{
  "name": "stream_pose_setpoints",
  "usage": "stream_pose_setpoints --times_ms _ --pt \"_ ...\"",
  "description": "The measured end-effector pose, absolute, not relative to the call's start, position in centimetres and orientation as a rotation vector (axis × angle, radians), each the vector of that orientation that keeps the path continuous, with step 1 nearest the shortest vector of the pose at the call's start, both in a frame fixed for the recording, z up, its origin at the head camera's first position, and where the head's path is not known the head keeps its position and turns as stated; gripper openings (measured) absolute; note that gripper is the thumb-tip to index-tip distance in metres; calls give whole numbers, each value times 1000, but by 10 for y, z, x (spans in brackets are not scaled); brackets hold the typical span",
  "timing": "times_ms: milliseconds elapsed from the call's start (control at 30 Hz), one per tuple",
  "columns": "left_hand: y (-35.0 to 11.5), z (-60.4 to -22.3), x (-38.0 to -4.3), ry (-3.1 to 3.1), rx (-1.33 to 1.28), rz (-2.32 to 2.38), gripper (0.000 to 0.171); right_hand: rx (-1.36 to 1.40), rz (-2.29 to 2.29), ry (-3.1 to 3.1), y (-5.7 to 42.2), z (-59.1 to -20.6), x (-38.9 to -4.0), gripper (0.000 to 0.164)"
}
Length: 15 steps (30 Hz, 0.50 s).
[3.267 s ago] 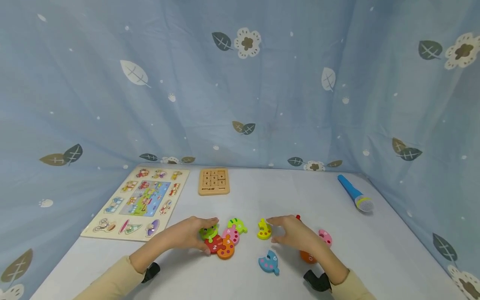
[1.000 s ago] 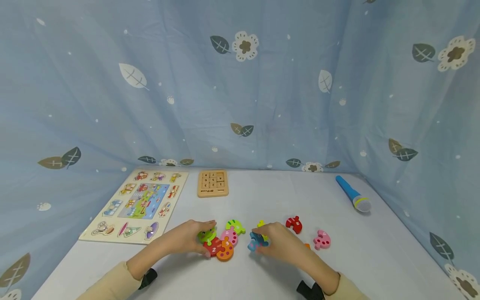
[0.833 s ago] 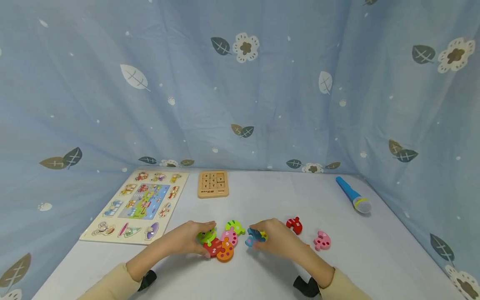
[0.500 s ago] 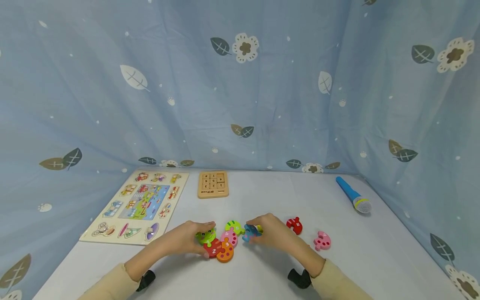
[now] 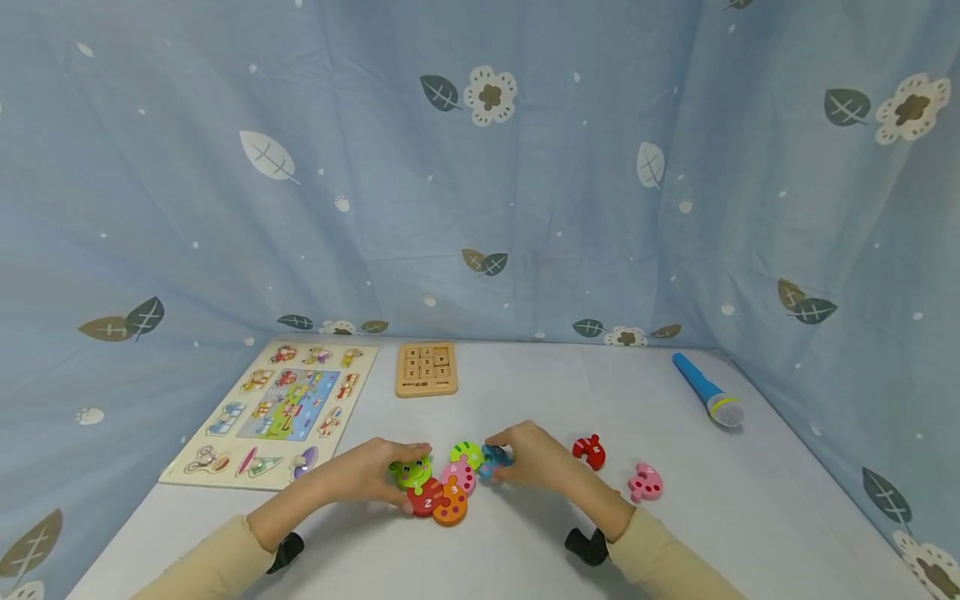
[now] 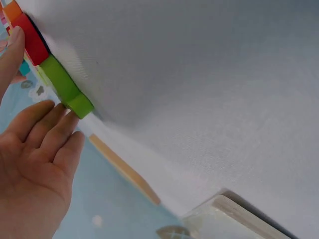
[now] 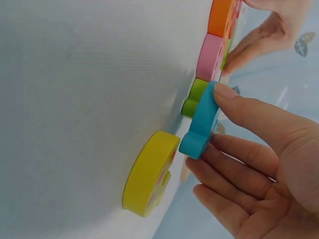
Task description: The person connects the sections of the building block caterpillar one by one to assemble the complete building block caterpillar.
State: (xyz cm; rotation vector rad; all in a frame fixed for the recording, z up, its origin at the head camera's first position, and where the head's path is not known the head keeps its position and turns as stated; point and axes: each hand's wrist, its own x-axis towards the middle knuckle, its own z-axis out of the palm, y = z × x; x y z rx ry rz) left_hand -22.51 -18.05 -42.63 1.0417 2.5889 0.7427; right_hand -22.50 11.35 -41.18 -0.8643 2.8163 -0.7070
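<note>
My left hand (image 5: 367, 473) steadies a row of joined caterpillar puzzle pieces, its thumb against the red piece (image 5: 425, 498) numbered 2 and its fingers at the green smiling head (image 5: 412, 472). Orange (image 5: 451, 502), pink (image 5: 459, 477) and striped green (image 5: 467, 454) pieces continue the row. My right hand (image 5: 542, 457) pinches a blue puzzle piece (image 7: 202, 124) between thumb and fingers. The blue piece is tilted and overlaps the end of the striped green one in the right wrist view. A loose yellow piece (image 7: 149, 174) lies below that hand, hidden behind it in the head view.
Loose red (image 5: 589, 452) and pink (image 5: 645, 482) puzzle pieces lie right of my right hand. A toy microphone (image 5: 708, 390) is at the back right, a wooden number slide puzzle (image 5: 426, 390) at the back, and a picture peg board (image 5: 225, 450) at the left.
My right hand has picked the blue piece up from the table and carried it left to the striped green end of the row. The left hand stays at the head and red piece.
</note>
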Motion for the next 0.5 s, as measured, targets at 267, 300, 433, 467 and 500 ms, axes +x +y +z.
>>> stream_pose_setpoints --times_ms 267,300,433,467,500 --pt "-179 -425 -224 2599 1033 731 84 -828 -668 2818 110 -412 -227 44" --pt "-179 -425 -223 2602 1030 727 84 -825 -671 2817 109 -412 -227 44" --pt "-179 -424 -224 2603 1022 729 84 -832 -669 2815 107 -413 -227 43" --pt "-179 -424 -224 2604 1019 727 84 -840 -666 2814 107 -413 -227 42" --pt "-179 -424 -224 2602 1017 725 84 -845 -660 2814 106 -413 -227 42"
